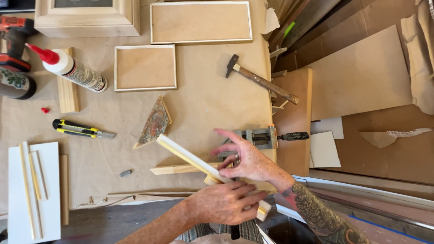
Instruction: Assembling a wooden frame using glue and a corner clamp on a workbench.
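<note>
Along the tabletop's left edge a white board is lying with thin sticks on it; above it a yellow-black utility knife, and a glue bottle with a red tip toward the far left corner; two shallow frames are sitting near the far edge. At the near edge the left hand is gripping a pale moulding strip, fingers curled and pressed together around its near end; the right hand is resting on the strip beside it, fingers spread, just before a small metal vise at the right edge; a hammer is lying beyond.
</note>
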